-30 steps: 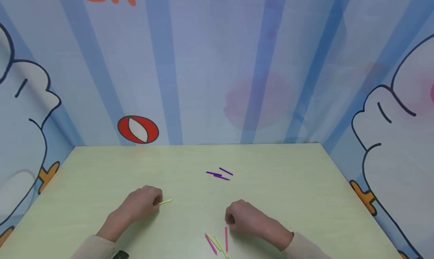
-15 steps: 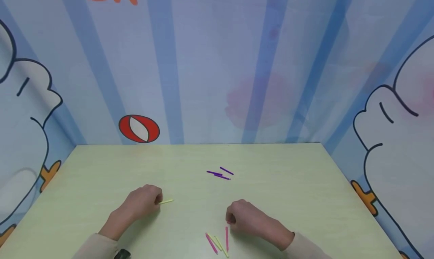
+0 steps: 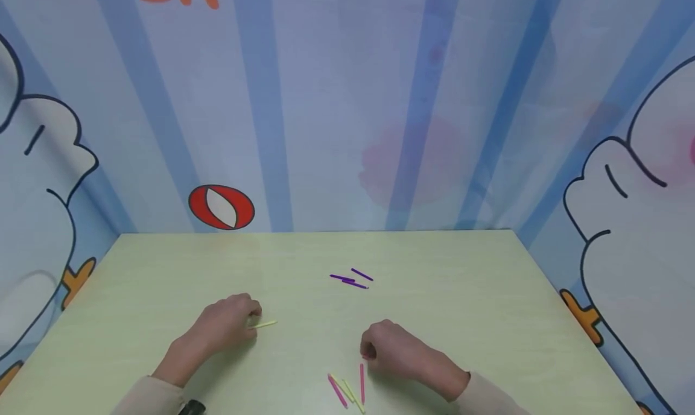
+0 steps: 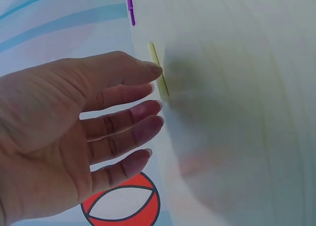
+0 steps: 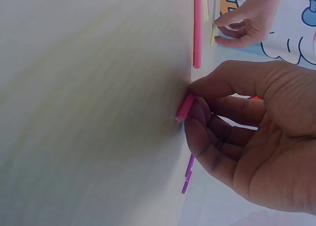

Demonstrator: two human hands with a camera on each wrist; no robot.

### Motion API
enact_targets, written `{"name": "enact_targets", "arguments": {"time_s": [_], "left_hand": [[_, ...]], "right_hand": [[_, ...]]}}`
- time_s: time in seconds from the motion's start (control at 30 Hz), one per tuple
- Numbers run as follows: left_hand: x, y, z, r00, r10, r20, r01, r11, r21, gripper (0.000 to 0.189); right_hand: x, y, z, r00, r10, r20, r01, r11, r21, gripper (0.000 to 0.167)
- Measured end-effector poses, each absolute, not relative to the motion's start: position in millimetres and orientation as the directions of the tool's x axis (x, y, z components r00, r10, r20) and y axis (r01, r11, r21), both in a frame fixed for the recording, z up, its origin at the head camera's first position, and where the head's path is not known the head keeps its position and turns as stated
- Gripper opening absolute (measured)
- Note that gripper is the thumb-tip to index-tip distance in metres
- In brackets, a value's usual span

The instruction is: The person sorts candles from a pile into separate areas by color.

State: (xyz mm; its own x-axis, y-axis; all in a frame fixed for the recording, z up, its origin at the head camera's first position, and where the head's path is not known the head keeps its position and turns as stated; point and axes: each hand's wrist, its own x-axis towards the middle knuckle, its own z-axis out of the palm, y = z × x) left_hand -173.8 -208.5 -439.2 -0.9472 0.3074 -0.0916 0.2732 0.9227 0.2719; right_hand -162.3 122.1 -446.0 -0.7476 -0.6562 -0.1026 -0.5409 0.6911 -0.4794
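My left hand is over the left half of the table, thumb and index finger parted around a thin yellow stick. That yellow stick lies on the tabletop, the thumb tip overlapping it in the left wrist view. Between thumb and fingers, my right hand pinches a short pink stick at the table surface. Just in front of the right hand lies another pink stick. Beside it, two yellow sticks and a pink stick form a loose cluster.
Three purple sticks lie farther back on the pale table. A striped blue curtain with cartoon prints rises behind the far edge and at both sides. A dark object sits by the left cuff.
The left thumb and index finger have spread apart from their pinch on the yellow stick, which stays on the table. The right hand holds its place.
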Motion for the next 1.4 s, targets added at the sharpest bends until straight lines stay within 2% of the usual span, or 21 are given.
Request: {"name": "enact_targets", "arguments": {"time_s": [0.13, 0.43, 0.7, 1.13, 1.4], "left_hand": [[-170, -201, -436, -0.940, 0.334, -0.075, 0.300, 0.910, 0.286, 0.025], [-166, -180, -433, -0.919, 0.393, -0.008, 0.370, 0.871, 0.325, 0.023], [-161, -164, -426, -0.908, 0.416, -0.040, 0.372, 0.848, 0.376, 0.025], [-151, -128, -430, -0.791, 0.610, -0.054, 0.541, 0.737, 0.406, 0.027], [-144, -113, -432, -0.742, 0.667, -0.061, 0.588, 0.692, 0.419, 0.026]], "right_hand": [[-162, 123, -447, -0.750, -0.653, -0.104, -0.536, 0.692, -0.483, 0.011], [-161, 123, -446, -0.744, -0.663, -0.083, -0.553, 0.681, -0.479, 0.011], [-162, 123, -447, -0.740, -0.667, -0.086, -0.562, 0.683, -0.467, 0.010], [-162, 121, -447, -0.745, -0.661, -0.091, -0.562, 0.695, -0.450, 0.009], [-162, 121, -448, -0.749, -0.655, -0.095, -0.562, 0.706, -0.432, 0.012]]}}
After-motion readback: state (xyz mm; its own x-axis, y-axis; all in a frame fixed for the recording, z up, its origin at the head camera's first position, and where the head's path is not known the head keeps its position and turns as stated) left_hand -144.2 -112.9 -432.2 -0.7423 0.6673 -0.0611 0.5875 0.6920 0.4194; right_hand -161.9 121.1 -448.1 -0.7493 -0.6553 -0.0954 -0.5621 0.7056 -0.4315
